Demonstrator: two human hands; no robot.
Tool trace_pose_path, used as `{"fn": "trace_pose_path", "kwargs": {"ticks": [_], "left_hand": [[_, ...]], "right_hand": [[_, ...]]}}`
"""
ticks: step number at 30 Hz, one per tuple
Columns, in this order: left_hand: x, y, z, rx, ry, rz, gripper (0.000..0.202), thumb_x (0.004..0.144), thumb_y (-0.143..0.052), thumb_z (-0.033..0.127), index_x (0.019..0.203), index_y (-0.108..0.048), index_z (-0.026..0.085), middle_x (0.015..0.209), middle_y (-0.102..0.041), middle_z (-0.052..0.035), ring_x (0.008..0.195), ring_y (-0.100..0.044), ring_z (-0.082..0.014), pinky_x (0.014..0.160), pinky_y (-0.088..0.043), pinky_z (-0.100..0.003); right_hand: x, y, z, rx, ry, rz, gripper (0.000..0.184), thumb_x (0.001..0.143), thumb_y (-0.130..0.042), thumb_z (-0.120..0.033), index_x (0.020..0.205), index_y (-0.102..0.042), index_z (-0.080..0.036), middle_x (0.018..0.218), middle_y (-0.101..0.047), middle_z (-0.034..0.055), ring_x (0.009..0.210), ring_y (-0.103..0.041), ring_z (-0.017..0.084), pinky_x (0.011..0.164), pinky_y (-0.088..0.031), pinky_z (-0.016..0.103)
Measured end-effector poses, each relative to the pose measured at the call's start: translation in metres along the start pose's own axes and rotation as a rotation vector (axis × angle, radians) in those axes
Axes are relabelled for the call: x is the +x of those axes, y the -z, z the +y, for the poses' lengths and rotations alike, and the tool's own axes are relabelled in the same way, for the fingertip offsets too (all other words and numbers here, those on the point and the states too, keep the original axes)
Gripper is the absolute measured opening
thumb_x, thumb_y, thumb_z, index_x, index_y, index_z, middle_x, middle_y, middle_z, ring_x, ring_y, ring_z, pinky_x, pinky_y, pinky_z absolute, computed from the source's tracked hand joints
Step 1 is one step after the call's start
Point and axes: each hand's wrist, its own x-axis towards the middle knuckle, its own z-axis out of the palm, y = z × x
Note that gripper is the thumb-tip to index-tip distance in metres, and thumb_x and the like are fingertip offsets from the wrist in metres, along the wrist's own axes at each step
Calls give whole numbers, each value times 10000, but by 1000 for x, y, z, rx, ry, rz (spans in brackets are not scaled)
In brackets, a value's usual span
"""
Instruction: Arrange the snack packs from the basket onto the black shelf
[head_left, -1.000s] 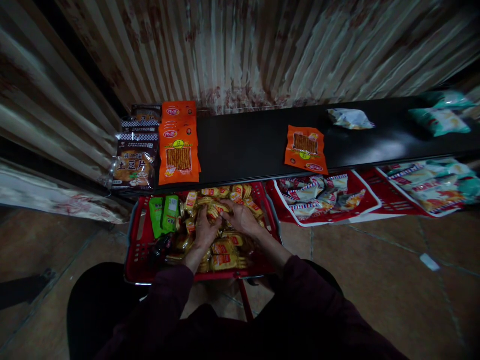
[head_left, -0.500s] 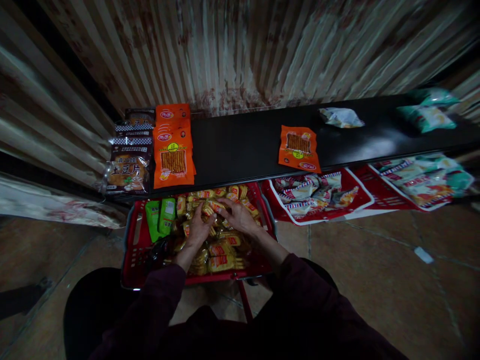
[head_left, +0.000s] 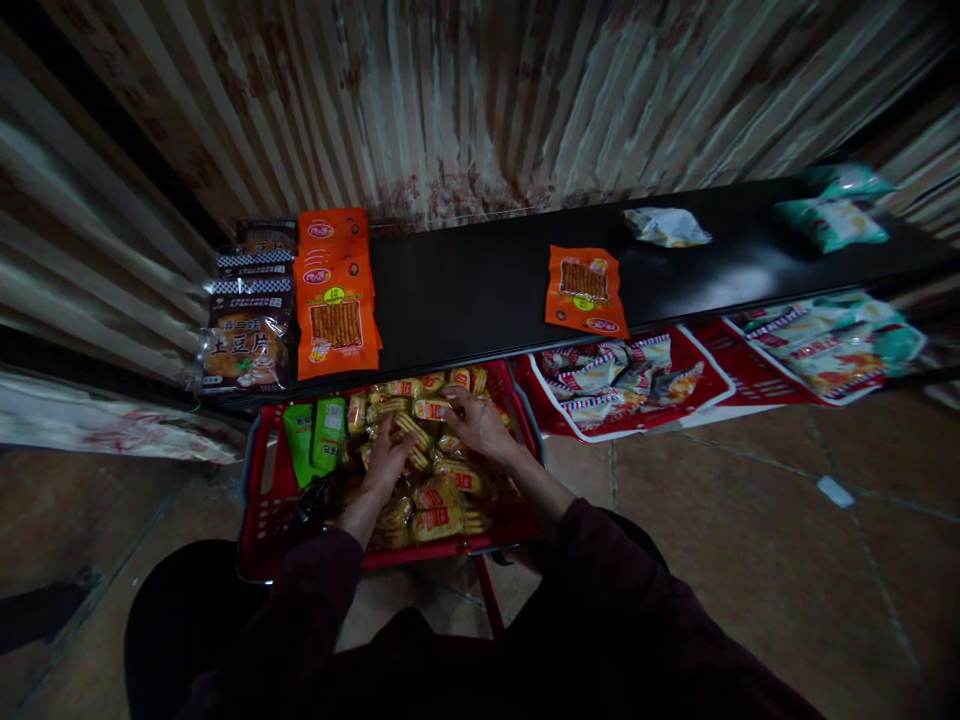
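A red shopping basket (head_left: pixel 256 500) in front of me holds many small clear packets of yellow biscuits with red-and-yellow labels. My left hand (head_left: pixel 386 462) curls its thumb and fingers round one biscuit packet (head_left: pixel 414 437) lying on the pile. My right hand (head_left: pixel 481 428) reaches in from the right with its fingers apart. Its fingertips are at another biscuit packet (head_left: pixel 431 410). At the basket's left side are two green packets (head_left: pixel 328 438), with something dark (head_left: pixel 316 502) below them that I cannot make out.
The black shelf (head_left: pixel 457 290) beyond the basket carries orange snack bags (head_left: pixel 336 325), brown potato-slice bags (head_left: pixel 244 355), a lone orange bag (head_left: pixel 585 290), a white packet (head_left: pixel 667 227) and green bags (head_left: pixel 832 222). Below it on the right stand red baskets (head_left: pixel 716 375) of snacks.
My hands have moved apart; earlier both were together round a packet at the middle of the pile. My left hand is slightly lower and further left. The view has shifted a little.
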Motion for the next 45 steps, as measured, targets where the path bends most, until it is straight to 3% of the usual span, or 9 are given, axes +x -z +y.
{"fn": "trace_pose_path", "kwargs": {"ticks": [4, 8, 17, 21, 26, 30, 35, 45], "left_hand": [[4, -3, 8, 26, -63, 37, 618, 748, -613, 244, 1343, -454, 198, 1133, -638, -79, 966, -624, -193, 884, -477, -324], [10, -2, 8, 73, -39, 88, 566, 732, -633, 252, 1283, -519, 189, 1073, -663, -79, 955, -626, -212, 898, -466, -354], [6, 1, 9, 191, -107, 38, 457, 698, -642, 234, 1152, -590, 209, 1102, -666, -78, 1056, -590, -237, 942, -413, -365], [6, -2, 13, 166, -128, 45, 381, 702, -638, 272, 1077, -626, 201, 1143, -650, -90, 1117, -553, -260, 994, -367, -393], [6, -8, 18, -49, -118, 139, 345, 709, -655, 349, 1009, -654, 179, 1166, -640, -104, 1187, -506, -268, 1033, -333, -395], [1, -10, 23, -238, -155, 72, 308, 703, -656, 387, 924, -678, 175, 1034, -682, -82, 1048, -582, -238, 964, -394, -364], [-6, -10, 31, -364, -139, 129, 306, 669, -675, 446, 813, -674, 176, 890, -679, -48, 919, -594, -203, 861, -434, -314], [-17, -5, 62, -266, -246, 114, 315, 707, -626, 464, 795, -646, 162, 780, -627, -16, 756, -547, -153, 735, -417, -261]], "right_hand": [[0, 3, -2, 105, 29, -8, 305, 857, -507, -229, 1153, -569, -191, 996, -689, 58, 834, -641, 175, 788, -457, 271], [1, 1, 2, 304, 28, 6, 269, 850, -498, -246, 1092, -582, -167, 961, -669, 52, 809, -612, 161, 759, -459, 268], [1, -7, 9, 765, -14, -63, 350, 750, -595, -420, 1015, -588, -192, 843, -610, 0, 709, -532, 128, 668, -434, 253], [-1, -6, 8, 780, -16, -69, 350, 744, -606, -420, 1010, -588, -193, 850, -606, -2, 701, -525, 124, 671, -431, 256], [-2, -8, 9, 730, -12, -52, 376, 772, -590, -401, 1089, -582, -198, 935, -624, 19, 778, -555, 142, 715, -454, 277], [-3, -6, 8, 686, -12, -94, 381, 776, -603, -372, 1108, -599, -186, 1016, -641, 44, 873, -587, 171, 797, -465, 315], [-9, 4, -2, 671, 68, -143, 377, 776, -609, -428, 1054, -631, -173, 1005, -656, 42, 886, -597, 178, 800, -461, 301], [-11, 5, -10, 863, 106, -104, 405, 744, -652, -468, 1026, -659, -177, 975, -664, 32, 882, -602, 174, 811, -461, 292]]}}
